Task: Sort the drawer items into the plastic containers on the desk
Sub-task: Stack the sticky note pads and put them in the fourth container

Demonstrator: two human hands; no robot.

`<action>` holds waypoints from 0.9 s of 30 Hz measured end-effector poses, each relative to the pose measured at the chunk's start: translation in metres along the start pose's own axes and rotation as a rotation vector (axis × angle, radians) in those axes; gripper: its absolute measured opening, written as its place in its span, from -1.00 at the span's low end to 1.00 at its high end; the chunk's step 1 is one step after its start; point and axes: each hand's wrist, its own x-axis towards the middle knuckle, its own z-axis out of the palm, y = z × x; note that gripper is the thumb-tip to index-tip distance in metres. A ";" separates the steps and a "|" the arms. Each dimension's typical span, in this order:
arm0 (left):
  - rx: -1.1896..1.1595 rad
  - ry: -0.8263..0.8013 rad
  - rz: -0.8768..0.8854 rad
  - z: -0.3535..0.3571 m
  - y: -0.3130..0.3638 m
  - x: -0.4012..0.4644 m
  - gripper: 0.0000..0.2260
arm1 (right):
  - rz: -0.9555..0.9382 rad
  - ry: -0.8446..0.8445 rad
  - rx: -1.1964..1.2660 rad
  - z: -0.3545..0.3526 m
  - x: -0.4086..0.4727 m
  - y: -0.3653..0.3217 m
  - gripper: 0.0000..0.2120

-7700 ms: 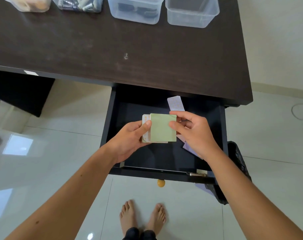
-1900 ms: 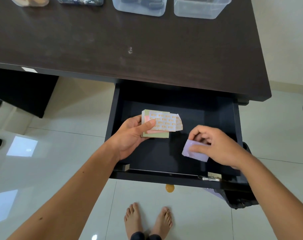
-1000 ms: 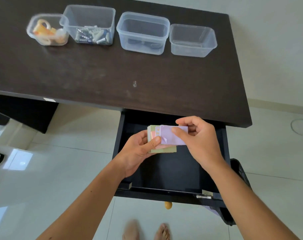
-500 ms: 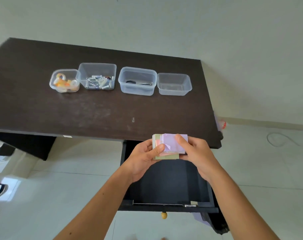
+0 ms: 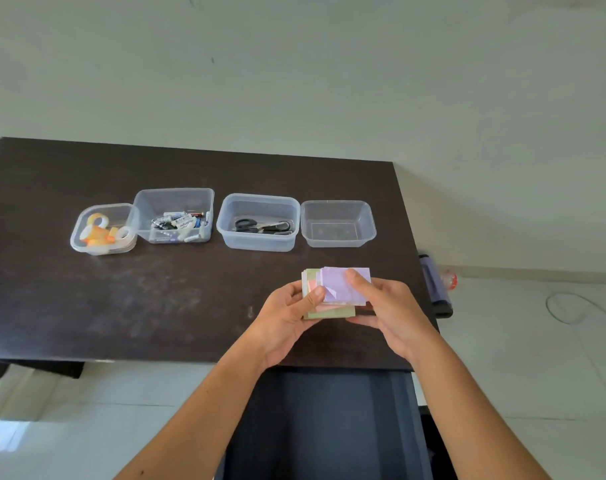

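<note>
Both hands hold a stack of sticky notes (image 5: 336, 289), purple on top, pink and green below, above the dark desk (image 5: 156, 299). My left hand (image 5: 287, 315) grips the stack's left edge, thumb on top. My right hand (image 5: 386, 311) holds its right side, thumb pressed on the purple pad. Four clear plastic containers stand in a row beyond: one with tape rolls (image 5: 102, 230), one with batteries (image 5: 177, 216), one with scissors (image 5: 260, 223), and an empty one (image 5: 337, 224) straight ahead of the stack. The open drawer (image 5: 325, 424) lies below my forearms, dark inside.
A plain wall rises behind the desk. The desk's right edge is just right of my right hand. On the tiled floor to the right are a dark object (image 5: 436, 285), a bottle (image 5: 448, 279) and a loose cable (image 5: 578, 306).
Earlier my right hand picked a purple pad from the drawer and set it on the stack. Since then both hands have lifted the stack out of the drawer and over the desk; the view tilted up.
</note>
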 end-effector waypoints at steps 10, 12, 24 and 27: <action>0.320 0.155 0.081 -0.002 0.055 0.118 -0.80 | -0.051 0.108 0.012 -0.007 0.112 -0.056 -0.64; 0.330 0.167 0.070 0.000 0.063 0.136 -0.82 | -0.059 0.114 -0.019 -0.010 0.131 -0.063 -0.62; 0.360 0.273 0.044 0.011 0.062 0.203 -0.83 | -0.045 0.163 -0.140 -0.025 0.204 -0.070 -0.69; 0.385 0.320 0.025 0.011 0.054 0.213 -0.82 | -0.050 0.185 -0.243 -0.026 0.214 -0.066 -0.64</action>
